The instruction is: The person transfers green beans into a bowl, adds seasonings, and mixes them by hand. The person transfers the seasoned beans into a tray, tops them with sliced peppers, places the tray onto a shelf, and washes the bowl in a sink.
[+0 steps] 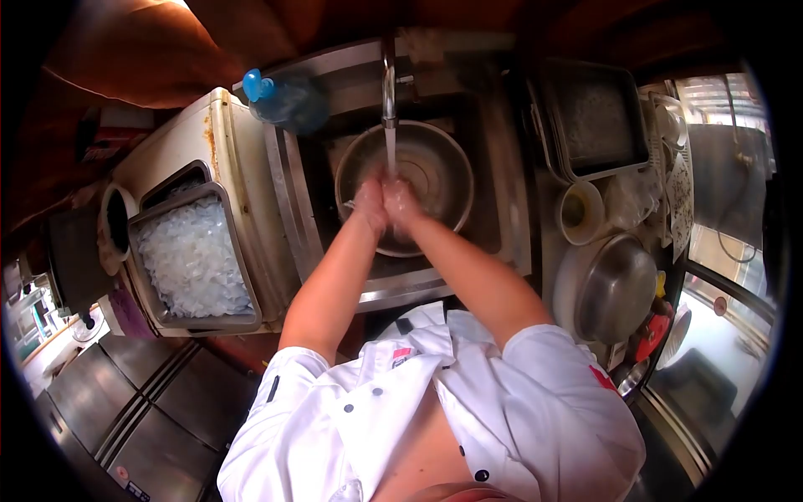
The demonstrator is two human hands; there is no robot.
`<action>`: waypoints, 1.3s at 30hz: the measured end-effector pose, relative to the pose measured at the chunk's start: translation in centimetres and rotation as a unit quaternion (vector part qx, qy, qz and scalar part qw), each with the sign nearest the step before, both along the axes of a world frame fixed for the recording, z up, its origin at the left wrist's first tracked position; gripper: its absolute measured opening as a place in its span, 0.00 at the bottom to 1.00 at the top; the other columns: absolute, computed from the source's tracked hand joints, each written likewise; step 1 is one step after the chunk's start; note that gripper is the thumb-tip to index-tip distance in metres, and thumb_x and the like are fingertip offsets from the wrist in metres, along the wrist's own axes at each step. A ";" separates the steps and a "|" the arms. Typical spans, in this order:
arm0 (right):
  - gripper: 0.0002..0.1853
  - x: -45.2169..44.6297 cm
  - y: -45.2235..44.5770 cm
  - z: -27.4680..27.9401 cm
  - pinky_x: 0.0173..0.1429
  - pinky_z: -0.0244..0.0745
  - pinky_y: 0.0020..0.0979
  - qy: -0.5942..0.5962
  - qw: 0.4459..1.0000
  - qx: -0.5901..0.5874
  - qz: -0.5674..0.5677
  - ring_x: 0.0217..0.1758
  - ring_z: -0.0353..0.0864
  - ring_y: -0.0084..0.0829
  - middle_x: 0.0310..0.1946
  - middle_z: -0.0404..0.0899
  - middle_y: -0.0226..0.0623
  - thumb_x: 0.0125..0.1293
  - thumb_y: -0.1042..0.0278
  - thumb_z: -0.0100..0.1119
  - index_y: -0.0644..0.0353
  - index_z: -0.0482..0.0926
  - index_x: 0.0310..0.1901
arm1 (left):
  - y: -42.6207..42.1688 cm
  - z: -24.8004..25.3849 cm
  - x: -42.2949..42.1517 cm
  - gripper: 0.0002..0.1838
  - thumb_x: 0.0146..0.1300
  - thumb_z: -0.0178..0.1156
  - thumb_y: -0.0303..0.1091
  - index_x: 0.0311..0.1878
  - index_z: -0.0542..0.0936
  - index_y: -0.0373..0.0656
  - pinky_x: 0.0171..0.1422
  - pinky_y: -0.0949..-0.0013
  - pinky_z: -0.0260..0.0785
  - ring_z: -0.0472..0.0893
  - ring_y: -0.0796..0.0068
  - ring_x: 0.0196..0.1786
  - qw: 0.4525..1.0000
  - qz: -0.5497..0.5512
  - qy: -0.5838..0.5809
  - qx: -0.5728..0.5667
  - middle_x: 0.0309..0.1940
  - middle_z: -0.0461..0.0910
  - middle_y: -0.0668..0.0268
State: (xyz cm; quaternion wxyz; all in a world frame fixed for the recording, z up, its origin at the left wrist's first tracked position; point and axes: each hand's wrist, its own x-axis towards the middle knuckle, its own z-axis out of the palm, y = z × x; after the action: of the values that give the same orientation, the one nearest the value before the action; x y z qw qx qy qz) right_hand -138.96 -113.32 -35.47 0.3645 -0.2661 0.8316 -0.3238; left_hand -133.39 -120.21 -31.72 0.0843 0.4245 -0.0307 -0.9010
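Observation:
Under the running tap [389, 88], my left hand [369, 205] and my right hand [402, 203] are side by side, touching or nearly so. A stream of water [391, 149] falls onto them. Both are wet, and motion smears the fingers, so their pose is unclear. I make out no object in either one. Beneath them a round metal bowl [457, 171] sits in the steel sink [502, 197]. Part of the bowl is hidden by my hands and forearms.
Left of the sink, a metal tray [248, 284] holds pale translucent pieces [191, 259]. A blue-topped bottle [288, 100] stands at the sink's back left corner. On the right are rectangular trays [598, 117], a yellowish cup [580, 212] and an overturned metal bowl [619, 289].

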 end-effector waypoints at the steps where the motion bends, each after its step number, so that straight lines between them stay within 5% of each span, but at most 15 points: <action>1: 0.22 0.4 1.1 0.7 0.49 0.81 0.49 0.000 1.000 0.003 -0.002 0.44 0.87 0.51 0.42 0.87 0.50 0.77 0.49 0.52 0.60 0.82 0.52 | -0.3 -0.4 -0.1 0.21 0.75 0.55 0.54 0.47 0.80 0.45 0.43 0.57 0.80 0.84 0.62 0.36 1.000 -0.002 0.000 0.003 0.37 0.85 0.60; 3: 0.29 0.7 2.8 3.6 0.60 0.77 0.52 0.057 0.975 -0.213 0.040 0.54 0.84 0.57 0.49 0.86 0.56 0.79 0.41 0.46 0.62 0.80 0.58 | -0.4 -0.3 -0.3 0.20 0.73 0.57 0.55 0.48 0.80 0.47 0.41 0.56 0.80 0.83 0.61 0.35 0.997 0.021 0.046 0.060 0.36 0.84 0.59; 8: 0.31 -0.8 1.0 8.0 0.62 0.78 0.48 0.002 0.998 0.030 0.047 0.55 0.84 0.49 0.49 0.86 0.52 0.81 0.41 0.43 0.67 0.80 0.54 | 2.9 -5.5 -0.9 0.15 0.75 0.57 0.48 0.52 0.80 0.49 0.44 0.57 0.80 0.84 0.59 0.37 0.995 0.090 0.007 -0.044 0.38 0.84 0.60; 11: 0.24 -1.0 -0.2 -0.9 0.65 0.78 0.43 -0.460 0.847 -0.136 -0.230 0.57 0.84 0.46 0.51 0.85 0.49 0.78 0.45 0.50 0.62 0.81 0.50 | 3.8 -5.8 -0.4 0.13 0.77 0.54 0.45 0.54 0.81 0.50 0.45 0.58 0.80 0.85 0.59 0.38 0.986 0.132 -0.034 -0.093 0.40 0.85 0.61; 13: 0.26 -1.1 -0.4 -5.0 0.60 0.79 0.42 -0.570 0.732 -0.212 -0.309 0.50 0.85 0.43 0.44 0.86 0.46 0.80 0.45 0.47 0.64 0.81 0.49 | 3.4 -3.6 0.6 0.16 0.67 0.64 0.45 0.48 0.79 0.42 0.48 0.55 0.78 0.82 0.53 0.39 0.854 -0.071 -0.149 -0.493 0.38 0.83 0.56; 14: 0.27 -1.1 -0.1 -5.7 0.59 0.80 0.42 -0.602 0.687 -0.235 -0.333 0.47 0.85 0.42 0.41 0.86 0.45 0.80 0.44 0.46 0.65 0.81 0.48 | 3.0 -1.2 1.1 0.16 0.67 0.64 0.45 0.48 0.79 0.42 0.48 0.55 0.78 0.82 0.53 0.39 0.854 -0.071 -0.150 -0.493 0.38 0.83 0.56; 16: 0.21 -1.7 2.0 -4.6 0.59 0.81 0.39 -0.697 0.634 -0.220 -0.252 0.45 0.83 0.38 0.40 0.84 0.41 0.78 0.49 0.50 0.61 0.80 0.45 | 1.9 3.5 2.2 0.18 0.63 0.66 0.39 0.51 0.79 0.40 0.56 0.53 0.76 0.82 0.47 0.48 0.542 -0.343 -0.113 -0.759 0.42 0.83 0.50; 17: 0.21 -2.2 3.5 -3.9 0.59 0.81 0.39 -0.698 0.635 -0.218 -0.249 0.45 0.83 0.38 0.40 0.84 0.41 0.78 0.49 0.50 0.61 0.80 0.45 | 1.5 3.5 2.9 0.18 0.63 0.66 0.39 0.51 0.79 0.40 0.56 0.53 0.76 0.82 0.47 0.48 0.543 -0.341 -0.117 -0.758 0.42 0.83 0.50; 19: 0.14 -3.2 5.8 -1.8 0.60 0.82 0.40 -0.658 0.699 -0.119 -0.251 0.50 0.85 0.37 0.44 0.85 0.43 0.75 0.56 0.56 0.59 0.80 0.46 | 0.5 2.5 4.5 0.22 0.60 0.66 0.38 0.56 0.80 0.41 0.61 0.49 0.73 0.79 0.42 0.54 0.370 -0.361 -0.134 -0.845 0.48 0.83 0.47; 24: 0.20 -4.6 4.4 -3.6 0.63 0.81 0.44 -0.552 0.800 -0.054 -0.228 0.54 0.84 0.45 0.50 0.84 0.46 0.75 0.54 0.58 0.58 0.80 0.59 | 1.2 -7.0 11.2 0.29 0.64 0.68 0.45 0.62 0.77 0.36 0.69 0.49 0.71 0.79 0.46 0.63 0.478 -0.361 -0.494 -0.630 0.59 0.82 0.50; 26: 0.19 -4.3 2.7 -2.7 0.62 0.80 0.40 -0.440 0.884 -0.003 -0.159 0.54 0.85 0.40 0.50 0.85 0.44 0.74 0.53 0.58 0.57 0.82 0.57 | 1.6 -10.7 12.9 0.29 0.69 0.66 0.45 0.65 0.75 0.34 0.66 0.52 0.76 0.83 0.52 0.59 0.793 -0.301 -0.422 -0.321 0.57 0.83 0.53; 27: 0.19 -4.9 1.8 -0.7 0.62 0.80 0.40 -0.438 0.884 -0.003 -0.160 0.54 0.85 0.40 0.50 0.85 0.44 0.74 0.53 0.58 0.57 0.82 0.57 | 2.0 -10.6 13.1 0.29 0.69 0.66 0.45 0.65 0.75 0.34 0.66 0.52 0.76 0.83 0.52 0.59 0.794 -0.302 -0.420 -0.321 0.57 0.83 0.53; 29: 0.19 -6.1 -0.1 4.2 0.60 0.79 0.40 -0.166 0.967 0.128 0.145 0.54 0.86 0.39 0.51 0.86 0.43 0.73 0.52 0.59 0.56 0.84 0.55 | 3.0 -9.5 13.1 0.23 0.72 0.63 0.43 0.62 0.76 0.37 0.60 0.55 0.82 0.86 0.57 0.53 0.919 -0.197 -0.298 -0.166 0.52 0.84 0.57; 36: 0.17 -6.4 -1.6 7.4 0.64 0.77 0.45 -0.035 0.969 0.151 0.191 0.59 0.84 0.47 0.53 0.85 0.47 0.76 0.58 0.50 0.56 0.85 0.53 | 3.0 -1.3 11.0 0.12 0.76 0.56 0.38 0.49 0.80 0.40 0.44 0.60 0.86 0.88 0.62 0.42 0.932 -0.159 -0.269 -0.185 0.42 0.86 0.59; 39: 0.17 -7.9 -0.5 9.0 0.63 0.76 0.44 0.091 0.904 0.053 0.414 0.59 0.84 0.47 0.54 0.85 0.47 0.77 0.56 0.50 0.56 0.84 0.53 | 2.4 -1.4 11.8 0.13 0.77 0.54 0.40 0.50 0.80 0.40 0.40 0.61 0.85 0.87 0.62 0.41 0.932 -0.140 -0.297 -0.154 0.40 0.86 0.60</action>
State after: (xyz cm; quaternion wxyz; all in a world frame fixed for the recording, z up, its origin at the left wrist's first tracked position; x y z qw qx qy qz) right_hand -146.84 -113.78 -26.45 0.4020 -0.5952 0.6918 -0.0740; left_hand -121.58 -117.79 -33.12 0.0084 0.6457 -0.2516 -0.7209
